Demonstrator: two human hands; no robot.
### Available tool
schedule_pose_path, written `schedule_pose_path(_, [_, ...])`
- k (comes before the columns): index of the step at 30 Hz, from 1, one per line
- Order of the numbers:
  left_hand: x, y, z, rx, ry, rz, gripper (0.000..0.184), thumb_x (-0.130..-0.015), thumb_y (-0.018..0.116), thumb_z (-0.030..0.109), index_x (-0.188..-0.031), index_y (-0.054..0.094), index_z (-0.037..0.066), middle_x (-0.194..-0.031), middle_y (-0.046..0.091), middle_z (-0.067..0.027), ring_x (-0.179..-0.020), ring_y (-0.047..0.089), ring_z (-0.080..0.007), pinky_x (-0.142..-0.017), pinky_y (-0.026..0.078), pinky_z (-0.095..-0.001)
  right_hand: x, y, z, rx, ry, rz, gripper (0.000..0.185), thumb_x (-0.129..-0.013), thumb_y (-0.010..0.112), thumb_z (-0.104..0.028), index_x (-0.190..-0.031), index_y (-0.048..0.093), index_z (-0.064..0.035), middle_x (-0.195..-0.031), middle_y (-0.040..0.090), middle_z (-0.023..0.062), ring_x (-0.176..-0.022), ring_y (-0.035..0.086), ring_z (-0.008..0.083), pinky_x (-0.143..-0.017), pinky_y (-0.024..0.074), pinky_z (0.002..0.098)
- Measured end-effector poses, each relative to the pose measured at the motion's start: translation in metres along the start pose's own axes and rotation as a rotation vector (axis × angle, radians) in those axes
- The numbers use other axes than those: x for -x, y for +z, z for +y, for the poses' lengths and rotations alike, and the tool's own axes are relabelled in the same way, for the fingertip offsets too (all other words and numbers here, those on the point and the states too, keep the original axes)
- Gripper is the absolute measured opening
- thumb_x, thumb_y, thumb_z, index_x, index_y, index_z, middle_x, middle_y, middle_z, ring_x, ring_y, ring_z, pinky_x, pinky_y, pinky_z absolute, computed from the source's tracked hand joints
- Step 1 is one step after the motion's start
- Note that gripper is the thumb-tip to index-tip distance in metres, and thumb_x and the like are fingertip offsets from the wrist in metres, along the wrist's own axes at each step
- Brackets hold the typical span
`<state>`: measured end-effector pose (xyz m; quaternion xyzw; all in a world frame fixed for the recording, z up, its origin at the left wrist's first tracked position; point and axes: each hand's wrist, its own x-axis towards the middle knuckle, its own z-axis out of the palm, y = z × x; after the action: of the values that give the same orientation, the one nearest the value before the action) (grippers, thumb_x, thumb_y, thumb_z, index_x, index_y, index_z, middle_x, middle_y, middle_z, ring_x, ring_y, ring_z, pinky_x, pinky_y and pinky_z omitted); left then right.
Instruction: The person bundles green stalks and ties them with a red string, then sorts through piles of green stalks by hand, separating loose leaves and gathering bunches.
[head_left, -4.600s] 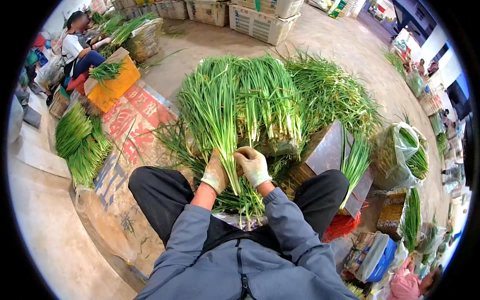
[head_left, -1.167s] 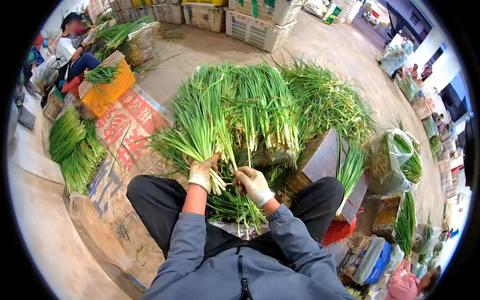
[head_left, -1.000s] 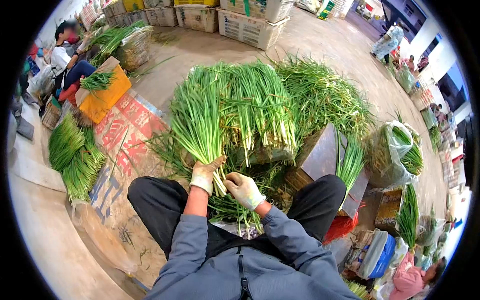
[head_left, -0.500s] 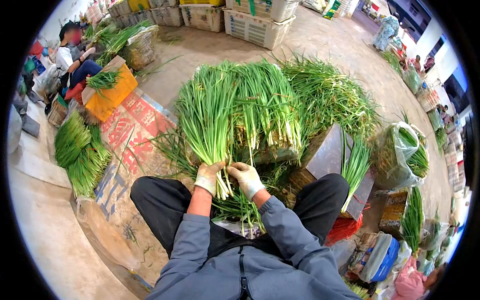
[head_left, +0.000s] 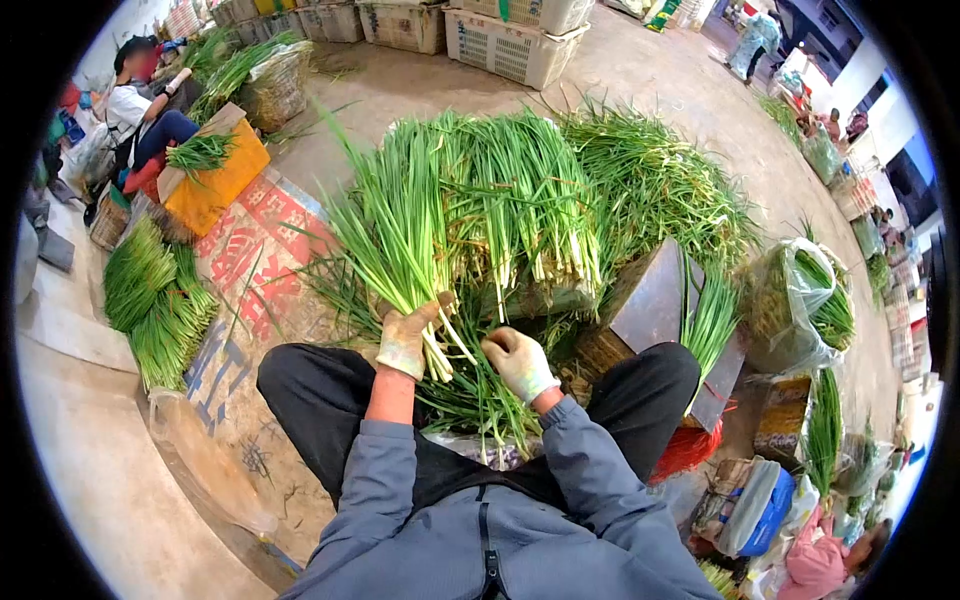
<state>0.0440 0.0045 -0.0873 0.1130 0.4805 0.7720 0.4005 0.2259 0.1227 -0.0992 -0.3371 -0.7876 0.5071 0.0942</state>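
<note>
My left hand [head_left: 405,338], in a pale work glove, is closed round the white stem ends of a bunch of green stalks [head_left: 397,250], whose leaves fan up and to the left. Just right of the stems is my right hand [head_left: 517,362], also gloved, its fingers curled together; whatever is between them is too small to make out. Beyond both hands lies a large heap of stalks [head_left: 520,190], white ends toward me. Loose stalks [head_left: 480,405] lie below the hands, between my knees.
A dark box [head_left: 655,310] with stalks leaning on it stands by my right knee, with a stuffed plastic bag [head_left: 790,315] beyond. At left are bundled stalks [head_left: 160,310] and an orange box [head_left: 215,185] near a seated person. White crates [head_left: 510,50] stand at the back.
The bunch in my left hand has tilted left and its leaf tips have swung outward. My right hand has moved away from the stems, to the right.
</note>
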Motion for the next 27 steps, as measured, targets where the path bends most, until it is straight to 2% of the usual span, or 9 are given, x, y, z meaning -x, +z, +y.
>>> schedule_pose_path(3, [0.001,0.010,0.001,0.019,0.025,-0.009,0.052,-0.080,0.081,0.019,-0.123,0.060,0.000,-0.109,0.071,-0.0139,-0.097,0.068,-0.0227,-0.085,0.055,-0.0333,-0.004,0.003,-0.043,-0.151,-0.091,-0.080,0.054,-0.086,0.070,-0.038,-0.122,0.061,0.0020,-0.114,0.069,0.0185,-0.104,0.068,0.0253,-0.091,0.0516,0.0348])
schedule_pose_path(6, [0.006,0.017,0.005,0.058,0.016,-0.025,0.052,-0.080,0.081,0.019,-0.123,0.060,0.000,-0.109,0.071,-0.0135,-0.097,0.068,-0.0223,-0.084,0.055,-0.0332,-0.013,0.016,-0.049,-0.174,0.040,-0.250,0.044,-0.085,0.070,-0.035,-0.109,0.069,0.0027,-0.097,0.072,0.0143,-0.088,0.067,0.0216,-0.083,0.0509,0.0344])
schedule_pose_path(7, [0.006,0.016,0.005,0.050,0.016,-0.029,0.052,-0.080,0.081,0.019,-0.123,0.060,0.001,-0.110,0.070,-0.0136,-0.097,0.068,-0.0224,-0.085,0.055,-0.0333,-0.007,0.016,-0.059,-0.265,0.076,-0.229,0.032,-0.088,0.072,-0.026,-0.102,0.071,0.0019,-0.084,0.068,0.0035,-0.075,0.057,0.0088,-0.071,0.0475,0.0276])
schedule_pose_path(12, [0.003,0.000,-0.002,0.161,0.043,-0.051,0.053,-0.080,0.082,0.019,-0.125,0.058,0.004,-0.106,0.071,-0.0146,-0.096,0.070,-0.0254,-0.085,0.058,-0.0359,0.003,0.011,-0.035,-0.274,0.061,-0.187,0.030,-0.085,0.074,-0.028,-0.096,0.071,0.0001,-0.079,0.063,-0.0005,-0.072,0.054,0.0081,-0.068,0.0444,0.0259])
schedule_pose_path(16, [-0.006,-0.009,0.000,0.255,0.016,0.001,0.037,-0.080,0.079,0.012,-0.109,0.063,-0.005,-0.099,0.071,-0.0187,-0.096,0.070,-0.0320,-0.091,0.058,-0.0433,0.009,0.001,0.049,0.278,0.081,-0.423,0.036,-0.086,0.067,-0.030,-0.108,0.072,-0.0020,-0.103,0.073,0.0186,-0.089,0.070,0.0295,-0.082,0.0533,0.0375])
schedule_pose_path(19, [-0.001,0.003,0.013,0.233,0.031,0.053,0.030,-0.081,0.079,0.011,-0.103,0.064,-0.004,-0.096,0.071,-0.0180,-0.087,0.071,-0.0291,-0.075,0.061,-0.0384,0.013,0.009,0.096,0.824,0.315,-0.310,0.031,-0.090,0.057,-0.021,-0.114,0.070,-0.0067,-0.112,0.069,0.0228,-0.103,0.069,0.0355,-0.088,0.0543,0.0420])
schedule_pose_path(22, [0.011,0.022,0.023,0.257,0.098,0.059,0.030,-0.087,0.073,0.007,-0.112,0.060,0.001,-0.087,0.069,-0.0119,-0.072,0.067,-0.0199,-0.060,0.055,-0.0312,-0.013,-0.001,0.068,0.288,0.123,0.086,0.052,-0.086,0.070,-0.032,-0.128,0.061,-0.0040,-0.112,0.069,0.0233,-0.103,0.067,0.0381,-0.090,0.0535,0.0405])
schedule_pose_path(26, [-0.005,0.005,0.002,0.295,0.038,-0.037,0.036,-0.087,0.076,0.014,-0.117,0.061,0.002,-0.076,0.063,-0.0039,-0.056,0.056,-0.0132,-0.048,0.041,-0.0276,-0.063,0.000,0.039,0.375,0.152,0.359,0.053,-0.088,0.071,-0.038,-0.122,0.061,0.0017,-0.107,0.070,0.0232,-0.097,0.068,0.0381,-0.085,0.0541,0.0400])
schedule_pose_path(27, [-0.016,-0.006,-0.014,0.353,0.010,-0.056,0.040,-0.087,0.078,0.020,-0.119,0.061,0.002,-0.070,0.061,-0.0013,-0.050,0.050,-0.0111,-0.045,0.034,-0.0264,-0.086,0.007,0.068,0.317,0.144,0.306,0.044,-0.092,0.067,-0.033,-0.116,0.063,0.0038,-0.102,0.072,0.0190,-0.087,0.070,0.0303,-0.076,0.0558,0.0373])
